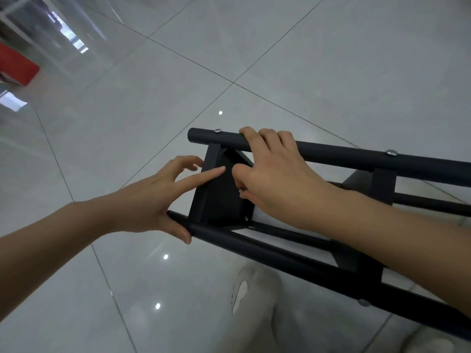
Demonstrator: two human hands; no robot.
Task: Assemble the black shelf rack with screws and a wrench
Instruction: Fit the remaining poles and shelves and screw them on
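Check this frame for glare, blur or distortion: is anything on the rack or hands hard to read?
Head view: left hand and right hand are sharp; the black rack reads, but its end panel is too dark for detail; small glints dot the glossy floor, clear of the work; the red box at far left is soft.

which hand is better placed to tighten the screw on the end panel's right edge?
Probably right. The right hand has its thumb at that screw while its fingers hook the top tube. The left hand only touches the panel and braces the bottom tube.
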